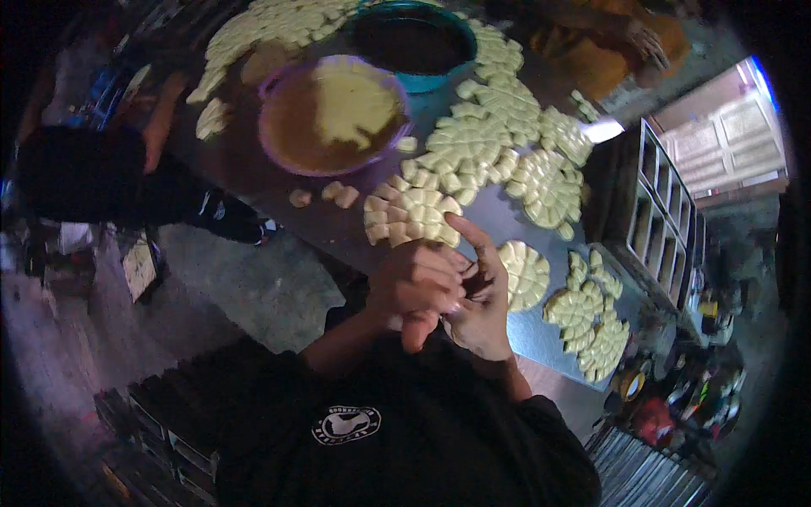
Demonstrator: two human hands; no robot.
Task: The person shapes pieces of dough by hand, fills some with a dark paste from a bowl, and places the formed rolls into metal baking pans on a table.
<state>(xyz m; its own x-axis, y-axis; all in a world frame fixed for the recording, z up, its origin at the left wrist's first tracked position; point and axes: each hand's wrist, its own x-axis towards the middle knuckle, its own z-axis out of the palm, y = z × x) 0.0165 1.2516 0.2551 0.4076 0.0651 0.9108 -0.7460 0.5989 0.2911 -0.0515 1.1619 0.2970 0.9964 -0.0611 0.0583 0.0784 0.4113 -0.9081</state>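
Note:
My left hand [422, 283] and my right hand [483, 317] meet in front of my chest, at the near edge of the table. The left one is closed, its curled fingers pressed against the right; whatever lies between them is hidden. On the right hand one finger stretches forward, apart from the rest, while the others are partly covered. Just beyond my hands lies a cluster of cut pale dough pieces [414, 211]. Right of them sits a scored round of dough [524, 275]. Further dough clusters [545, 190] spread over the dark table [329, 215].
A purple-rimmed basin [263, 127] holding pale powder and a teal basin [460, 72] stand toward the far side. A co-worker's arm [156, 131] is at the left, another person's hand [646, 42] at the far right. A compartmented rack [659, 220] stands right of the table.

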